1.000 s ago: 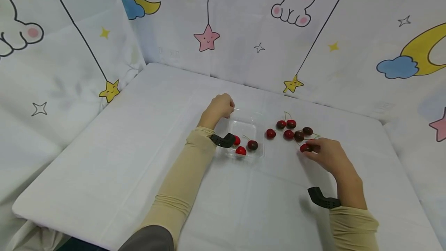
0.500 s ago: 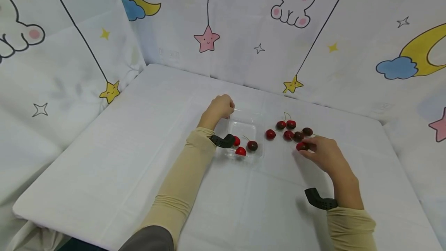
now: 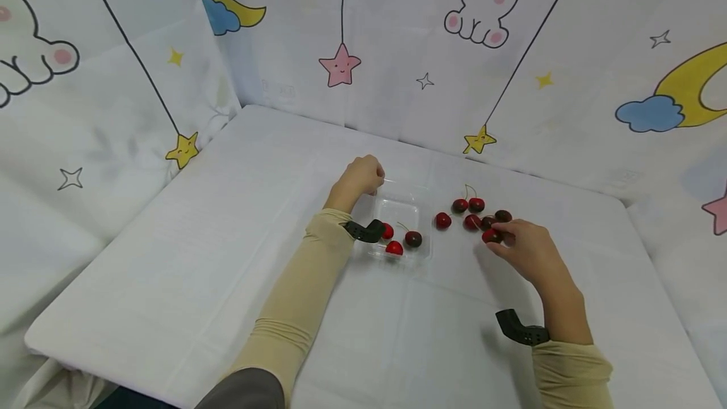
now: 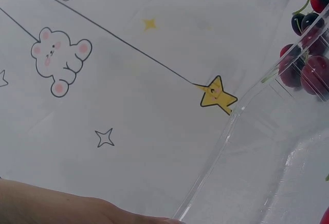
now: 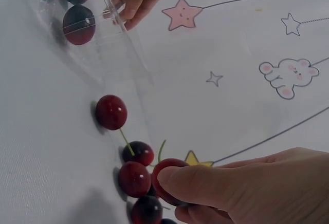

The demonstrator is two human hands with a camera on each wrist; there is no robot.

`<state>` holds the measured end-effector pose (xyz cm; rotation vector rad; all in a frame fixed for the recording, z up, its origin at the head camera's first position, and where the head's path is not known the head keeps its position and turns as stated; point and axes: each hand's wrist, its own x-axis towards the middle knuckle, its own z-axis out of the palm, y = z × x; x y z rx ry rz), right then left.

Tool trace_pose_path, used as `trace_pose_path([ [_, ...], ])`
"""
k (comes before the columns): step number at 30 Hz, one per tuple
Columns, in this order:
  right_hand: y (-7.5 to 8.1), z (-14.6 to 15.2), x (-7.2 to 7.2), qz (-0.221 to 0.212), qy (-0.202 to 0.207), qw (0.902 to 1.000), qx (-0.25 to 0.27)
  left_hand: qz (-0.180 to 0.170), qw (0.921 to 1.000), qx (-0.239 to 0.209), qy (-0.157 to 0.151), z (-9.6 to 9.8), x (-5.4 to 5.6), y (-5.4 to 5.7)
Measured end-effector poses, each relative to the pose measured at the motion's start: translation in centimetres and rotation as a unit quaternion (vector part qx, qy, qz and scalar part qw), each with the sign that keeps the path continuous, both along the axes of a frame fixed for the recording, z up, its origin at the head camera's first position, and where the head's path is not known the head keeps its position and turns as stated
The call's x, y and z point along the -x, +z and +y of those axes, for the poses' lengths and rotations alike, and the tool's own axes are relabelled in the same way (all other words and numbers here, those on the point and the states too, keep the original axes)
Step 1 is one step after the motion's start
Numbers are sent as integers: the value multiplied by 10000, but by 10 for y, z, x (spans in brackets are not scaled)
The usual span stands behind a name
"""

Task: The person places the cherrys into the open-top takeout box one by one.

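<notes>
On the white tabletop (image 3: 199, 257), right hand (image 3: 528, 250) pinches a dark red cherry (image 3: 490, 236) between thumb and fingers, just beside the loose cherries (image 3: 443, 221). Left hand (image 3: 359, 177), fingers curled, grips the rim of a clear container (image 3: 397, 211), left of them, with three cherries (image 3: 413, 239) visible inside its near part.

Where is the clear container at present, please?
In the head view, the clear container sits between the left hand and the loose cherries on its right.

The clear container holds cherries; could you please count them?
3, all in its near half: left red cherry, front red cherry, right dark cherry; the black wrist mount may hide more.
</notes>
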<state>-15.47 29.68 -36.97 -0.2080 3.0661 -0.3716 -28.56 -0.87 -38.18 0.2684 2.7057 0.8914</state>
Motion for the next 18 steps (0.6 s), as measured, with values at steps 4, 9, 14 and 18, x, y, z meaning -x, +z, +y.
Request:
trace_pose_path([
  [4, 2, -3, -1, 48, -41, 10000, -45, -26, 10000, -23, 4, 0, -1, 1],
  [9, 3, -7, -2, 201, -16, 9998, -58, -27, 10000, 3, 4, 0, -2, 3],
  [14, 4, -10, -3, 304, -31, 9995, -91, -23, 10000, 27, 1, 0, -3, 3],
  [18, 5, -11, -3, 344, -103, 9993, -93, -18, 10000, 28, 31, 1, -3, 3],
])
